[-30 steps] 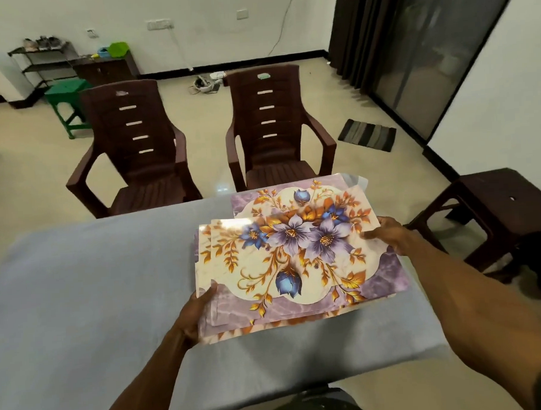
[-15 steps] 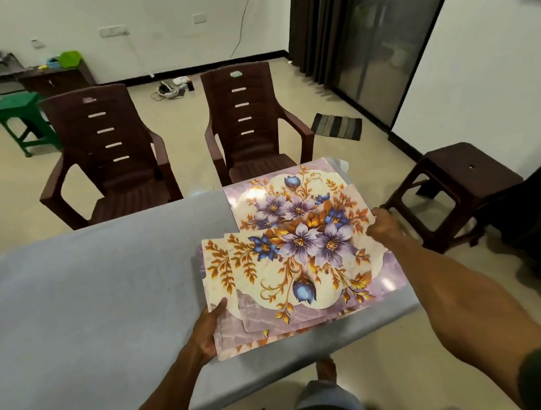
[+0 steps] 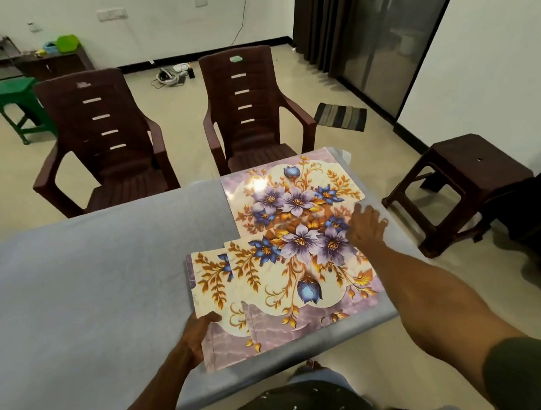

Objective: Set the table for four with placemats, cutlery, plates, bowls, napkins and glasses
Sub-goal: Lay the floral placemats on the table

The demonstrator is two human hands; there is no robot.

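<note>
Grey cloth covers the counter (image 3: 95, 274), and the floral placemats (image 3: 284, 266) lie on its right part in a loose stack, one slid toward the far edge before the right-hand chair (image 3: 246, 113). The left hand (image 3: 196, 335) pinches the near left corner of the stack, thumb on top, probably to steady it. The right hand (image 3: 364, 227) hovers over the far mats with fingers (image 3: 359, 210) spread, holding nothing, seemingly ready to slide one to its place.

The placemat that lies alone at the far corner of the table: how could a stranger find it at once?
Start from the grey table and go to its far right corner, before the right-hand brown chair. The far placemat lies flat there, purple-edged with blue and violet flowers. Unlike the overlapping nearer placemats, no hand touches it.
</note>
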